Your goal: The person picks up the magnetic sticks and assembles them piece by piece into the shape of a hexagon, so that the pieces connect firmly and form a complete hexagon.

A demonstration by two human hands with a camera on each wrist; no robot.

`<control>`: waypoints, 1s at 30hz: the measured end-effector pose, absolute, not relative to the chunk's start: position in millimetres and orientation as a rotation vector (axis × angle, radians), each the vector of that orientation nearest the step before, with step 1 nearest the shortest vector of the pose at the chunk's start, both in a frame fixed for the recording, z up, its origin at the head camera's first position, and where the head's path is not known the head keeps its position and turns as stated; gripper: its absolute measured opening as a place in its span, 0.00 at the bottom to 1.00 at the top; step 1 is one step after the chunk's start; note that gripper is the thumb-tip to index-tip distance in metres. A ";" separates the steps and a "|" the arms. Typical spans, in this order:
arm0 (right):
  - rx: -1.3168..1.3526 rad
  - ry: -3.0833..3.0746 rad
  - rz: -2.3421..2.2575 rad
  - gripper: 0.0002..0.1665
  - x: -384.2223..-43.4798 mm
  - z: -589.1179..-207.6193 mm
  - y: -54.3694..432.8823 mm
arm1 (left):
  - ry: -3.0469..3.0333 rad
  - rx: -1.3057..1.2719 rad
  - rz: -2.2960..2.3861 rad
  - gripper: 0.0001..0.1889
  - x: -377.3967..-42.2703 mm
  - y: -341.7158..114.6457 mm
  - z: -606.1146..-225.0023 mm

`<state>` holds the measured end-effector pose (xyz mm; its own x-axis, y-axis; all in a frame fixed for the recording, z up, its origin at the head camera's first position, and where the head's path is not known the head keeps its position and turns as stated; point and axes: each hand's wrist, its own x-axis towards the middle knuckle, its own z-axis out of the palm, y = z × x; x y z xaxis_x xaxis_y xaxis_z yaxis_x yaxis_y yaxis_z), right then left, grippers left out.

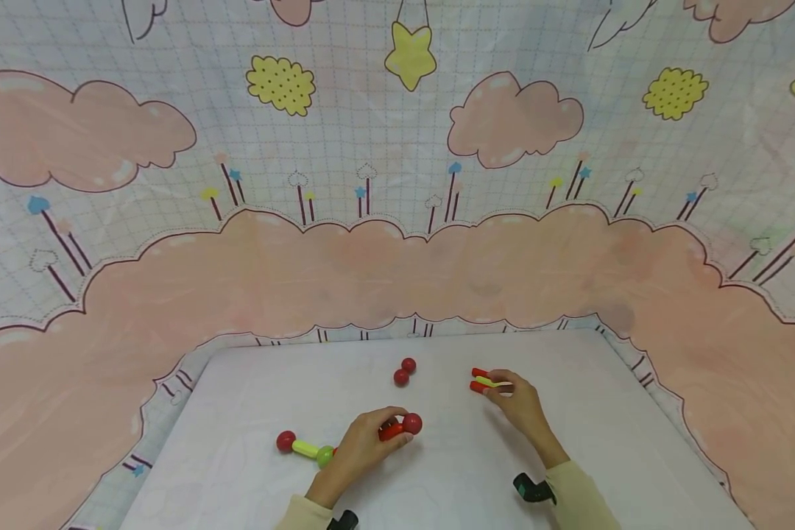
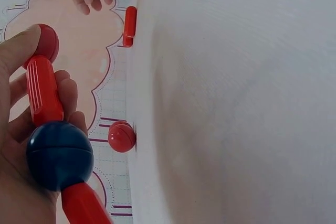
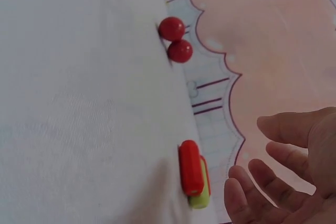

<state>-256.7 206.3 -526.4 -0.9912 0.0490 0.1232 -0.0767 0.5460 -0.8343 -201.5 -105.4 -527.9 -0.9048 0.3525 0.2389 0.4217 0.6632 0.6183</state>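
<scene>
My left hand (image 1: 364,442) grips a chain of toy rods and balls. At its right end a red ball (image 1: 412,423) tops a red rod (image 2: 44,90), which joins a blue ball (image 2: 60,156) and another red rod (image 2: 86,205). Past the hand, a green ball (image 1: 325,456), a yellow-green rod (image 1: 305,448) and a red ball (image 1: 286,442) continue the line. My right hand (image 1: 520,405), fingers parted, is by loose rods: a near red rod (image 3: 190,167), a yellow-green rod (image 3: 199,201) and another red one (image 1: 480,372). The right wrist view shows a gap between fingers and rods.
Two loose red balls (image 1: 401,377) lie close together toward the back of the white tabletop (image 1: 252,397), left of the loose rods. Behind the table hangs a patterned cloth (image 1: 397,272) with clouds. Dark wrist devices (image 1: 533,489) sit at both sleeves.
</scene>
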 end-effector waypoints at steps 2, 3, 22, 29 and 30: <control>-0.004 -2.659 1.443 0.20 -258.9 -528.8 208.1 | -2.775 -0.648 -1.068 0.21 -201.9 -105.3 -528.6; -0.024 -2.666 1.445 0.20 -259.8 -529.9 209.0 | -2.775 -0.650 -1.068 0.22 -202.0 -105.3 -528.7; -0.099 -2.708 1.358 0.15 -275.6 -551.8 213.9 | -2.783 -0.645 -1.063 0.21 -203.2 -105.9 -528.0; -0.114 -2.721 1.361 0.15 -278.0 -556.0 212.2 | -2.775 -0.644 -1.068 0.21 -202.1 -106.4 -528.2; -0.123 -2.725 1.359 0.15 -278.5 -556.5 211.9 | -2.774 -0.643 -1.068 0.22 -201.8 -106.4 -528.1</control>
